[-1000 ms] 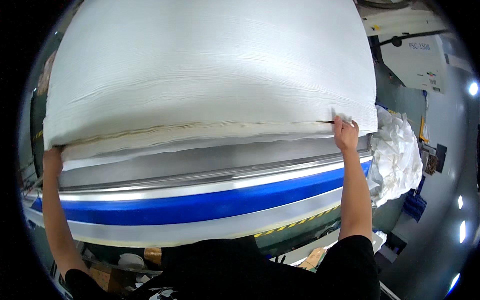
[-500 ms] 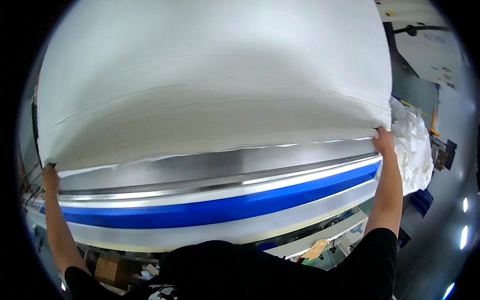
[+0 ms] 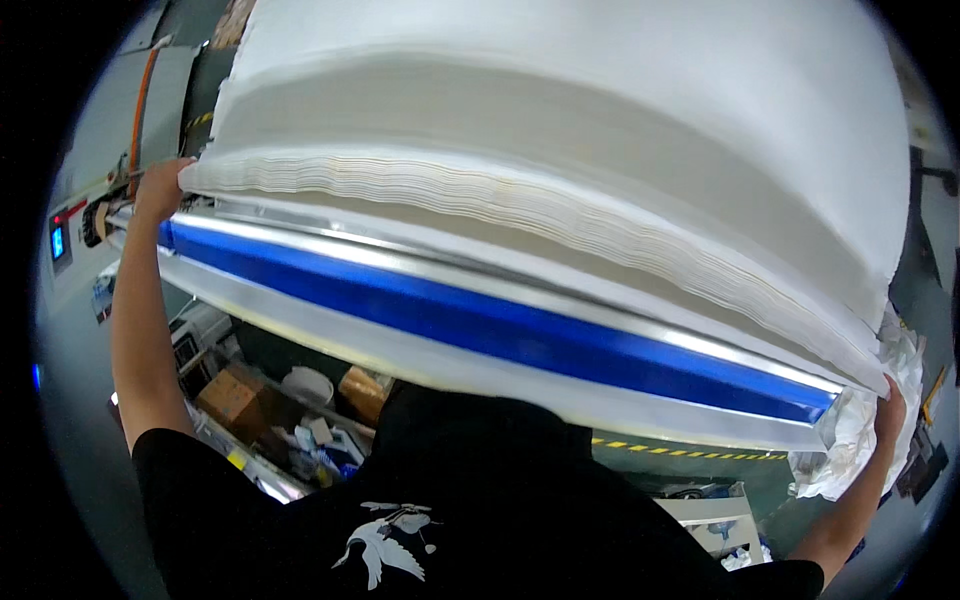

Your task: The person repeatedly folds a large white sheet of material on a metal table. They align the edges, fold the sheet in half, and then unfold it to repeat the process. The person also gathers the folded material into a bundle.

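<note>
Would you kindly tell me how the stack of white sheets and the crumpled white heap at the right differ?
Form: the stack of white sheets shows many close layers along its front edge, while the crumpled white heap is bunched into irregular folds.
Extent: the stack fills much of the upper view, whereas the heap shows as only a small patch at the right.
Shared: both are white.

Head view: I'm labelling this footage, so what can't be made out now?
In the head view:
Layered white sheet stack: far end cut off by the picture's top edge.
Right hand: some fingers hidden by the stack's corner.
Small blue-lit screen: contents too small and blurred.
</note>
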### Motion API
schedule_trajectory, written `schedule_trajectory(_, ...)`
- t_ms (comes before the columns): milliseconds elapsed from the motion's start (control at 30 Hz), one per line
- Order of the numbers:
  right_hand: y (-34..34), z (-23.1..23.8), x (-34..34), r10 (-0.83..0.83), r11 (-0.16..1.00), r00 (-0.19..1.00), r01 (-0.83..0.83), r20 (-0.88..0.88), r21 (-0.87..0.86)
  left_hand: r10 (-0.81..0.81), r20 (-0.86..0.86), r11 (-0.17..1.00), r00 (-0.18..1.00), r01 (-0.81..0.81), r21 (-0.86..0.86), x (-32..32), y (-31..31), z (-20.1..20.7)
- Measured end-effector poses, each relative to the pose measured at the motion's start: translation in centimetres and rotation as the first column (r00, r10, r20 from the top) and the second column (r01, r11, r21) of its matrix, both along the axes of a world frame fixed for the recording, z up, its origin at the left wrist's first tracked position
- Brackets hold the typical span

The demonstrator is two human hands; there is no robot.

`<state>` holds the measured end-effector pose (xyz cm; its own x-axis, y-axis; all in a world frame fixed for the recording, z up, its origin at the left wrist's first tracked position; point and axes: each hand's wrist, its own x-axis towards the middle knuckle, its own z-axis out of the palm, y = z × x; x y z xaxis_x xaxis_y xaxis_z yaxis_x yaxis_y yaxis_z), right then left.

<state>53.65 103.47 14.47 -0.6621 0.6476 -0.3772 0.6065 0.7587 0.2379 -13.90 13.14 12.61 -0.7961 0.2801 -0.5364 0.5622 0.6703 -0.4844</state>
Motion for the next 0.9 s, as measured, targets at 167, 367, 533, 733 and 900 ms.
schedule_trajectory(167, -1.2, 0.4, 5.5, 0.021, 0.997, 0.984, -0.007, 0.177, -0.079, -0.128, 0.166, 0.977, 0.978, 0.153, -0.150, 3.1, -4.4, -0.2)
schedule_trajectory(367, -6.4, -3.7, 7.7, 0.174, 0.978, 0.862, -0.094, 0.476, -0.187, 0.078, 0.470, 0.832, 0.879, 0.202, -0.517, 9.8, -6.6, -5.2)
schedule_trajectory(533, -7.7, -7.3, 10.7, 0.214, 0.971, 0.741, -0.092, 0.636, -0.219, 0.158, 0.481, 0.800, 0.862, 0.174, -0.574, 10.5, -7.0, -9.8)
schedule_trajectory(733, -7.5, -9.4, 11.4, 0.253, 0.965, 0.676, -0.130, 0.692, -0.226, 0.177, 0.408, 0.845, 0.896, 0.074, -0.530, 11.1, -6.3, -12.4)
schedule_trajectory(900, -5.1, -10.0, 17.7, 0.276, 0.960, 0.764, -0.195, 0.583, -0.200, 0.228, -0.058, 0.782, 0.972, -0.218, -0.584, 8.1, -10.5, -13.0)
